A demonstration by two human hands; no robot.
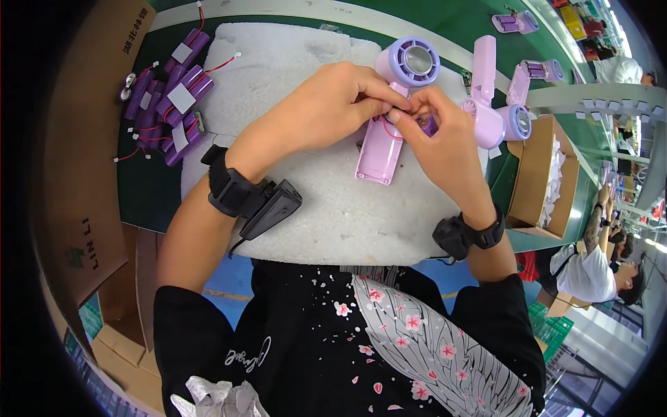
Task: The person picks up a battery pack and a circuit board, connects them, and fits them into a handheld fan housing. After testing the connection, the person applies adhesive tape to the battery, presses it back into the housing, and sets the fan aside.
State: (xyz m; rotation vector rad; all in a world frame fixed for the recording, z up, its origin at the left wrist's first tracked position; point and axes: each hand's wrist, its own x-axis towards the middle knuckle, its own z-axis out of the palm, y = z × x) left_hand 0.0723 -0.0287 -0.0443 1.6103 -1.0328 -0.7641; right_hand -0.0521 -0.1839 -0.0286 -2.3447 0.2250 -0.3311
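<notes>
A handheld fan lies on the white foam sheet [333,201], its lilac round head [410,61] at the far end and its open pink handle shell [379,156] pointing toward me. My left hand [344,101] and my right hand [445,128] meet over the top of the handle, fingertips pinched together. Between them runs a thin red wire [391,133], which loops down over the shell; its end is hidden by my fingers. Under my right hand shows part of a purple battery pack [429,126]. Both wrists wear black straps with small devices.
Several purple battery packs [182,99] with red leads are piled at the left beside a cardboard box [76,174]. At right lie a second pink fan [515,123], a pink handle cover [484,69] and a box of white pieces [535,181]. Another person [583,273] works farther right.
</notes>
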